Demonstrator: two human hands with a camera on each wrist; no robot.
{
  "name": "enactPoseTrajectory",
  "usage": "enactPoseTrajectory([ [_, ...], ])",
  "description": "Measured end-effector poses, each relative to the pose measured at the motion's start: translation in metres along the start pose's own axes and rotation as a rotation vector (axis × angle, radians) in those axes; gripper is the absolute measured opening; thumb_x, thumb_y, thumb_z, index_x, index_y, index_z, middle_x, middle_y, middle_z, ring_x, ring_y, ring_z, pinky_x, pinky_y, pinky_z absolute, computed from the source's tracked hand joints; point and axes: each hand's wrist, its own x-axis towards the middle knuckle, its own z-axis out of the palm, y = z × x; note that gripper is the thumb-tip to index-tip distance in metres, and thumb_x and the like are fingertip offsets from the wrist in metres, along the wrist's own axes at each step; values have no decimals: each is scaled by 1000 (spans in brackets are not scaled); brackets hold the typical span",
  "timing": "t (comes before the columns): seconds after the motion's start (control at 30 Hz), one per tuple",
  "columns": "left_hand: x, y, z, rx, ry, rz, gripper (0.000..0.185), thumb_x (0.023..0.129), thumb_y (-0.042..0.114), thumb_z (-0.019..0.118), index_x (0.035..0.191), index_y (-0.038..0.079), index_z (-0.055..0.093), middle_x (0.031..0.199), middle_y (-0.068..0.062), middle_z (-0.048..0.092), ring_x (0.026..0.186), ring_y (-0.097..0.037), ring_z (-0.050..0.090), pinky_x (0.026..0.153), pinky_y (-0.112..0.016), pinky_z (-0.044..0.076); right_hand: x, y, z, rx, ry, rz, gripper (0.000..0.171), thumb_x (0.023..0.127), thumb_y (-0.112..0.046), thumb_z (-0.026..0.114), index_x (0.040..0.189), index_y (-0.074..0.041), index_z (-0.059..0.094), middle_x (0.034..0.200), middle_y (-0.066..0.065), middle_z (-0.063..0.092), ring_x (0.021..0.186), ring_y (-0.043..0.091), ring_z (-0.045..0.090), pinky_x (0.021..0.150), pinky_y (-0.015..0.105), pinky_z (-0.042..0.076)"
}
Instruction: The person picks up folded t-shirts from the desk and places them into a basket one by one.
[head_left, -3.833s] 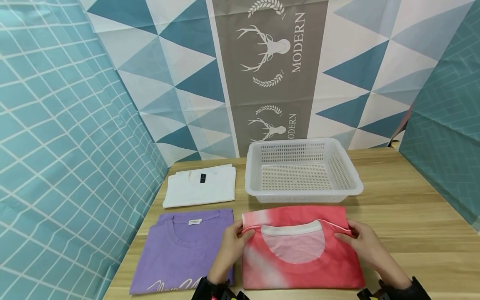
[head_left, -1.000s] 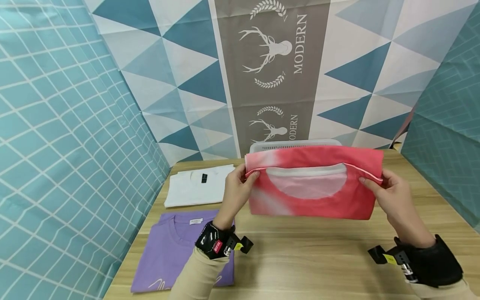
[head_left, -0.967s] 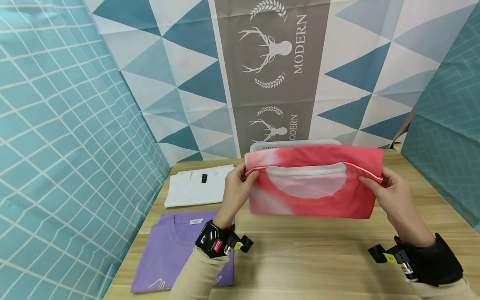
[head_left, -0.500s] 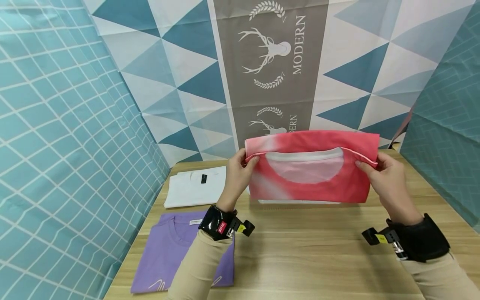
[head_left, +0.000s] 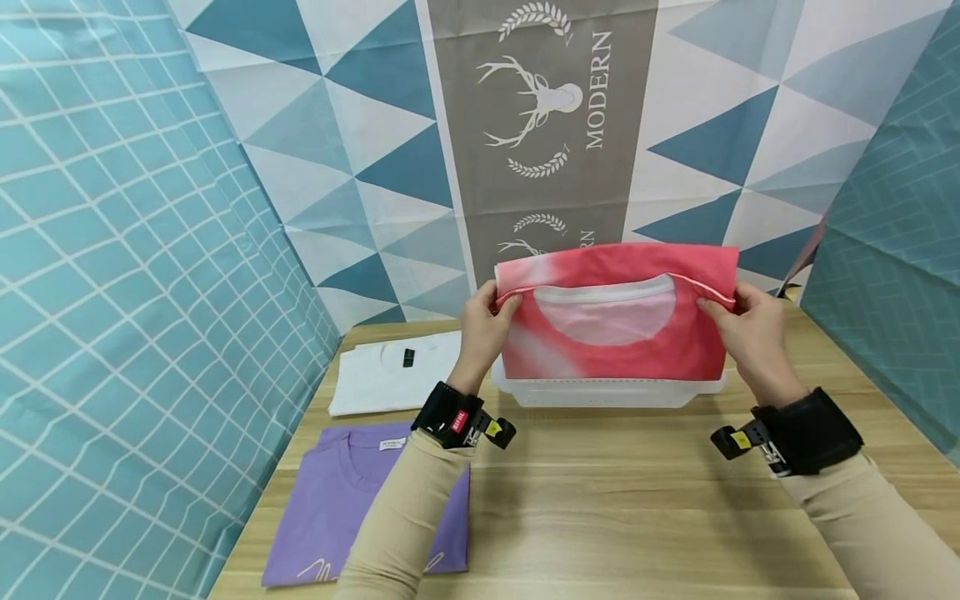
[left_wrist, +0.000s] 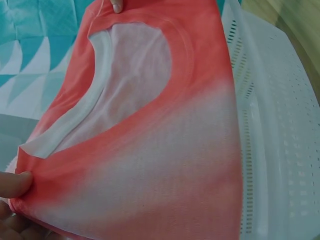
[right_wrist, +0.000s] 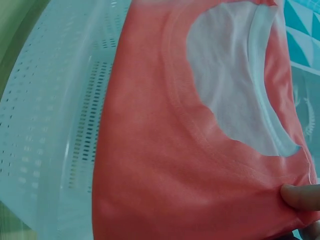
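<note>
A folded red-and-white T-shirt (head_left: 622, 333) hangs between my two hands in the head view, its pale neckline facing me. My left hand (head_left: 483, 329) pinches its left upper corner, thumb in front. At the right upper corner my right hand (head_left: 753, 337) pinches it the same way. Behind and under the shirt stands a white perforated plastic basket (head_left: 607, 393), mostly hidden; its front wall shows below the hem. Both wrist views show the shirt (left_wrist: 200, 150) in front of the basket (right_wrist: 45, 130), with a thumb on the cloth.
A folded purple T-shirt (head_left: 352, 500) lies at the front left of the wooden table (head_left: 600, 500). Behind it is a folded white T-shirt (head_left: 375, 383) with a black label. A patterned cloth backdrop (head_left: 540, 125) rises behind the table, and teal cloth hangs at both sides.
Both hands have lifted the red T-shirt off the table and carried it forward to the basket. Over the last second it has moved further away from me, and the basket's front wall now shows beneath it.
</note>
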Motion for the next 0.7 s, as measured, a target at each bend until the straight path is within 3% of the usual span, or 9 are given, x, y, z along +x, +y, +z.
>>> enactPoseTrajectory([
  [0.1,4,-6,4,-16,7,-11,16,89,4,64,100,-8,63,91,-25,67,75,-17,58,64,-12,42,6,1,5,-28,-7,5,42,95,-20,59,129,3,55,90,-18,53,72,-13,48,64,0,42],
  [0.3,7,-21,12,2,13,-31,14,89,4,64,99,-7,62,90,-23,66,74,-15,56,63,-13,41,16,10,13,-89,-49,27,40,96,-19,57,128,5,56,116,22,59,71,-14,43,62,-2,38],
  [0.47,9,-35,19,49,-6,-57,16,90,7,64,101,-5,62,92,-22,67,76,-18,56,64,-14,39,21,21,19,-143,-78,43,37,97,-17,56,126,6,58,115,27,61,70,-9,43,60,0,37],
  [0.7,7,-53,27,85,-51,-93,16,91,9,64,99,-4,62,93,-21,67,75,-16,57,62,-14,40,23,38,28,-208,-51,2,26,92,-10,62,109,10,64,99,31,63,65,0,43,54,9,37],
])
